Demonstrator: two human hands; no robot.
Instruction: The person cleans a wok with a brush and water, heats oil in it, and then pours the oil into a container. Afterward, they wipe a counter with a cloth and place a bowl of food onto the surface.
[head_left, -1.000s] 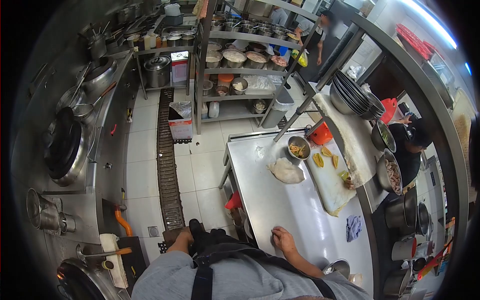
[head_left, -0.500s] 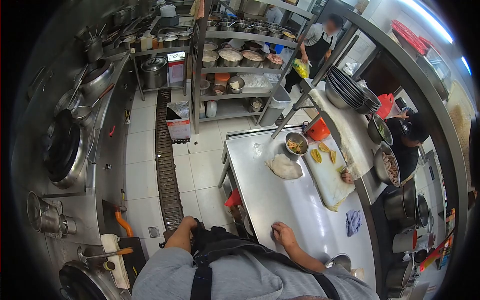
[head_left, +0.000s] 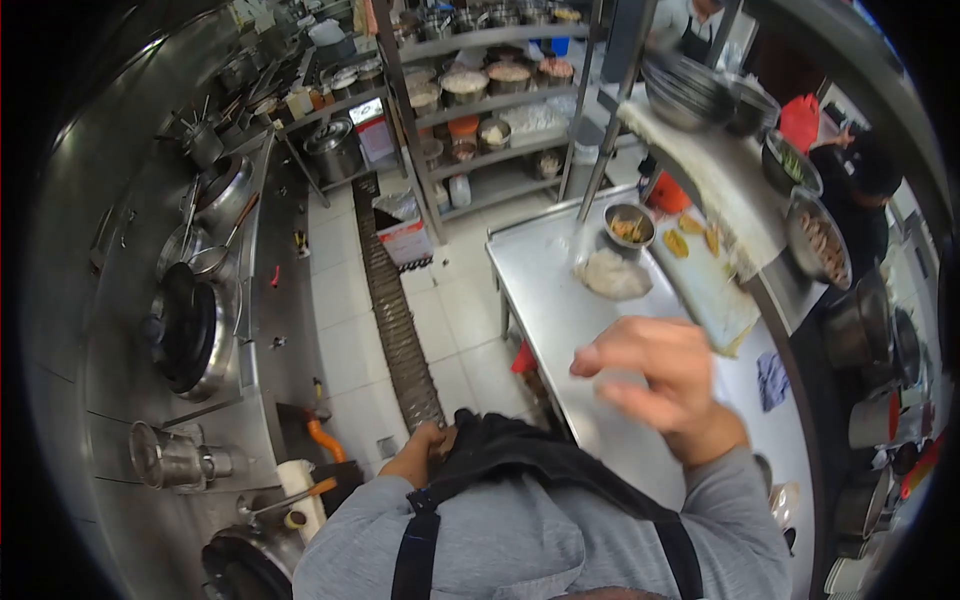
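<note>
And here's the right hand (head_left: 660, 375), up in front of the camera over the steel desk (head_left: 540, 260), blurred, wrist bent, its grip loosely open with the fingers curled and a gap showing between them! The left hand (head_left: 430, 440) is down low at the edge of the black apron (head_left: 520, 445), and from up here I can't tell whether that grip is open or closed. Now to the desk: the pale, flat piece (head_left: 612, 275) lies on bare metal near the far end, beyond the right hand in this view and just beside a steel bowl (head_left: 612, 238) of orange-yellow food. To the right of it stretches a whitish cutting board (head_left: 715, 300), yellow pieces (head_left: 676, 244) grouped at its far end, an orange-red container (head_left: 667, 193) just past them. A crumpled blue cloth (head_left: 772, 382) sits nearer the person, apart from the board. Over on the raised shelf (head_left: 700, 165), dark bowls (head_left: 685, 95) stand stacked and blurred, while a wide bowl (head_left: 800, 240) of pinkish-brown strips rides its outer edge, close to a co-worker in dark clothes (head_left: 855, 190). Over on the left, blackened woks (head_left: 185, 325) line the range!
</note>
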